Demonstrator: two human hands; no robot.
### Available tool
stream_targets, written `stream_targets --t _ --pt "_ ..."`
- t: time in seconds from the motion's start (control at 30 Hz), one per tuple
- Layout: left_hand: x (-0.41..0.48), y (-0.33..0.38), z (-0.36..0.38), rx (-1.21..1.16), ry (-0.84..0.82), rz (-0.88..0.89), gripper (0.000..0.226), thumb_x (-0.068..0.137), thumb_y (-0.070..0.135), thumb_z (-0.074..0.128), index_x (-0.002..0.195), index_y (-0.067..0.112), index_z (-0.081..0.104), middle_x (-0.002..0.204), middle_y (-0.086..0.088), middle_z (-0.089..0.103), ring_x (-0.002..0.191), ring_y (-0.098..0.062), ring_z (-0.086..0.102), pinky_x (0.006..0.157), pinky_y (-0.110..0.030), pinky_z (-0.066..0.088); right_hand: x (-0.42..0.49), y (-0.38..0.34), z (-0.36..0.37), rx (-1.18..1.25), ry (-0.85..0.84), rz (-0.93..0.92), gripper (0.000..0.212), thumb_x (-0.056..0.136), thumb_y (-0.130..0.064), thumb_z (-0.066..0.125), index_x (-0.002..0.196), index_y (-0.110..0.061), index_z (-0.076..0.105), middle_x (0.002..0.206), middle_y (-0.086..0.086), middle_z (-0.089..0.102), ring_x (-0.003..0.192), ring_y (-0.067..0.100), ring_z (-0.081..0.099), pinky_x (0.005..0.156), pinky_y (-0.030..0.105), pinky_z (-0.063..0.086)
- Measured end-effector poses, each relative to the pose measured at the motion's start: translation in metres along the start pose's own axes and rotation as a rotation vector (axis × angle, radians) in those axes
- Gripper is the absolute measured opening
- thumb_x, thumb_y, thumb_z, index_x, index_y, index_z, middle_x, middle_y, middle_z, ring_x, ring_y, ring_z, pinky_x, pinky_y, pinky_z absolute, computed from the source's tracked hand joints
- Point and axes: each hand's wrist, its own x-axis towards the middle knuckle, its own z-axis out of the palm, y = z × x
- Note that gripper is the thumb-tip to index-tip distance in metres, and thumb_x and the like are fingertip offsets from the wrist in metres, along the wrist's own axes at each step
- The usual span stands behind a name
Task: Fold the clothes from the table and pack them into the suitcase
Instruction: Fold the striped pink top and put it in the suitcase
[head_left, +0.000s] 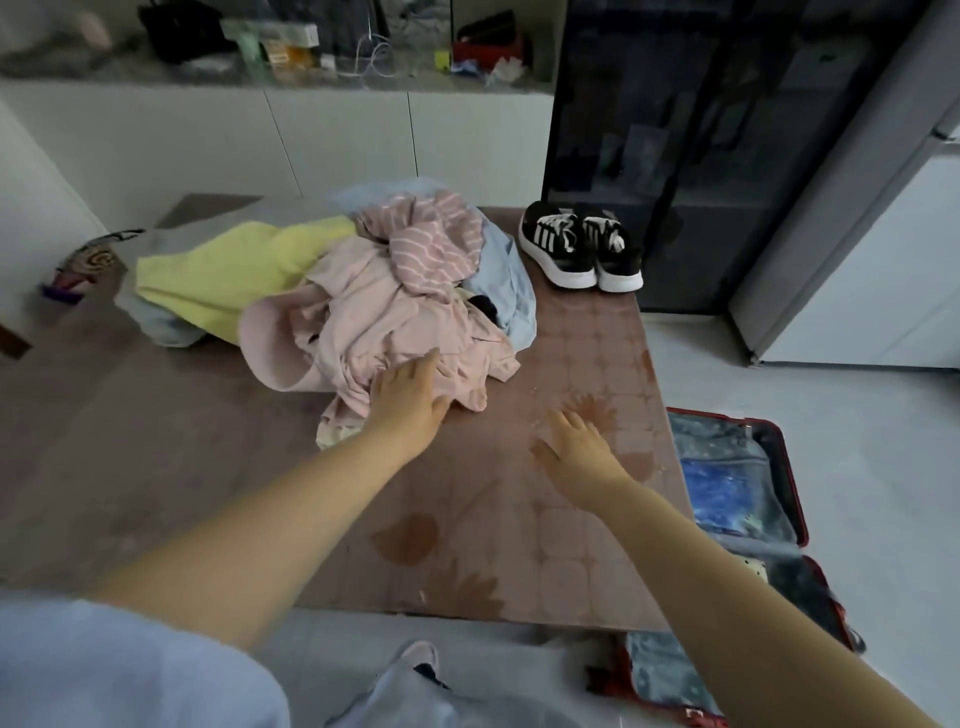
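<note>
your left hand (410, 395) lies with fingers nearly straight on the near edge of the pink garment (395, 322), gripping nothing. your right hand (576, 447) is spread flat and empty over bare tabletop just to the right; whether it touches the surface is unclear.

the table (208, 467) has open room along its near edge and in its near right corner. the suitcase (737, 467) lies open on the floor against the table's right edge, near your right forearm. the clothes pile (332, 280) fills the table's far middle: a yellow garment (228, 270) to the left, a light blue garment (509, 280) to the right. the sneakers (582, 249) stand at the far right corner, just beside the pile.
</note>
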Motion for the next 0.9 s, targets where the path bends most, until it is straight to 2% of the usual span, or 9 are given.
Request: stream_targets --t 0.1,0.2,0.3,0.37,0.5,0.63,0.73,0.83,0.9 --pt "0.037 -0.046 -0.026 0.029 0.080 -0.075 0.061 0.092 0.026 0.051 0.145 0.012 0.023 0.145 -0.014 0.035 0.134 -0.032 0.030 0.110 -0.040 0.020 0.028 -0.027 0.003 0.020 -0.037 -0.013 0.054 0.096 -0.031 0.042 0.146 -0.019 0.026 0.145 0.009 0.036 0.132 0.032 0.033 0.108 0.039 0.026" --pt "0.072 -0.089 -0.050 0.022 0.144 -0.153 0.063 0.089 0.025 0.057 0.142 0.009 0.027 0.143 -0.019 0.034 0.131 -0.037 0.032 0.108 -0.044 0.025 0.056 -0.058 0.007 0.052 -0.023 -0.058 0.058 0.091 -0.045 0.038 0.144 -0.020 0.032 0.145 0.005 0.037 0.133 0.030 0.034 0.108 0.039 0.026" --pt "0.096 -0.114 -0.066 -0.038 0.153 -0.180 0.063 0.091 0.027 0.054 0.144 0.011 0.024 0.146 -0.018 0.030 0.132 -0.035 0.032 0.106 -0.042 0.027 0.082 -0.087 0.010 0.111 0.026 -0.064 0.051 0.095 -0.034 0.047 0.143 -0.021 0.034 0.146 0.005 0.038 0.133 0.029 0.033 0.108 0.039 0.028" --pt "0.109 -0.120 -0.073 -0.041 0.150 -0.127 0.062 0.093 0.027 0.052 0.145 0.012 0.022 0.148 -0.016 0.028 0.133 -0.033 0.031 0.106 -0.041 0.026 0.098 -0.102 0.010 0.160 0.055 -0.080 0.049 0.095 -0.032 0.049 0.142 -0.022 0.036 0.145 0.005 0.038 0.133 0.028 0.033 0.108 0.040 0.029" --pt "0.142 -0.124 -0.076 -0.080 0.124 0.039 0.064 0.090 0.028 0.058 0.144 0.011 0.028 0.144 -0.016 0.037 0.130 -0.035 0.037 0.106 -0.040 0.028 0.138 -0.125 0.002 0.136 0.085 -0.091 0.049 0.094 -0.031 0.051 0.140 -0.021 0.037 0.146 0.004 0.038 0.135 0.026 0.032 0.108 0.039 0.029" --pt "0.163 -0.110 -0.077 -0.051 0.084 0.139 0.068 0.086 0.031 0.063 0.143 0.015 0.030 0.137 -0.014 0.048 0.122 -0.035 0.046 0.101 -0.043 0.035 0.189 -0.147 -0.014 0.164 0.201 -0.001 0.047 0.093 -0.030 0.049 0.136 -0.013 0.039 0.135 0.011 0.047 0.124 0.031 0.044 0.097 0.041 0.040" --pt "0.175 -0.101 -0.077 -0.076 0.069 0.155 0.069 0.085 0.031 0.063 0.144 0.016 0.029 0.137 -0.014 0.048 0.122 -0.035 0.046 0.101 -0.044 0.036 0.222 -0.158 -0.018 0.208 0.232 0.081 0.053 0.090 -0.040 0.053 0.133 -0.012 0.040 0.132 0.012 0.045 0.119 0.033 0.046 0.092 0.043 0.041" --pt "0.184 -0.099 -0.075 -0.107 0.060 0.177 0.070 0.084 0.031 0.065 0.143 0.016 0.031 0.137 -0.014 0.049 0.121 -0.036 0.047 0.100 -0.044 0.036 0.246 -0.153 -0.025 0.106 0.278 0.062 0.028 0.094 -0.026 0.050 0.116 -0.010 0.056 0.125 0.012 0.048 0.110 0.034 0.051 0.089 0.043 0.044" --pt "0.189 -0.100 -0.076 -0.124 0.069 0.188 0.070 0.084 0.030 0.066 0.142 0.014 0.031 0.137 -0.014 0.049 0.122 -0.036 0.046 0.101 -0.043 0.035 0.253 -0.144 -0.033 0.218 0.308 0.054 0.019 0.094 -0.023 0.048 0.103 -0.010 0.059 0.116 0.011 0.055 0.094 0.035 0.060 0.084 0.044 0.048"
